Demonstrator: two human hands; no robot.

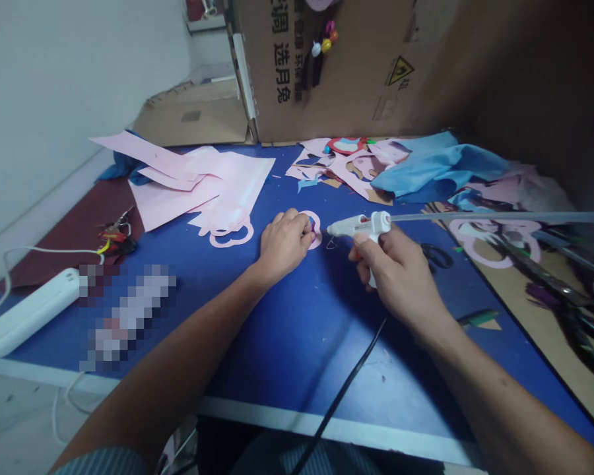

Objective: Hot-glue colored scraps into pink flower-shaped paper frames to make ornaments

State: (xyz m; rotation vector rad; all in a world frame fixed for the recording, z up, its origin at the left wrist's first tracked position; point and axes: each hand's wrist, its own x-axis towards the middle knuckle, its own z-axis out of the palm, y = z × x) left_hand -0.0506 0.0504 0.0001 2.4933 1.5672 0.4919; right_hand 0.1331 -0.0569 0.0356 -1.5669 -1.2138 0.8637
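Observation:
My right hand (pixel 393 270) is wrapped round a white hot glue gun (pixel 356 226), its nozzle pointing left. A long clear glue stick (pixel 475 216) runs out of the gun's back to the right. Close to the nozzle, my left hand (pixel 287 241) rests low on the blue table, fingers closed at a small pink paper ring (pixel 315 221). Something purple shows by its fingertips, too small to name. Left of that hand lies a pink paper cutout with rounded loops (pixel 230 236). The gun's black cord (pixel 344 389) trails down over the table's front edge.
Pink paper sheets (pixel 202 178) lie at the back left. Paper scraps and a blue cloth-like sheet (pixel 438 168) sit at the back right. Large black-handled scissors (pixel 564 290) lie at the right, a white power strip (pixel 34 313) at the left. A cardboard box (pixel 351 86) stands behind.

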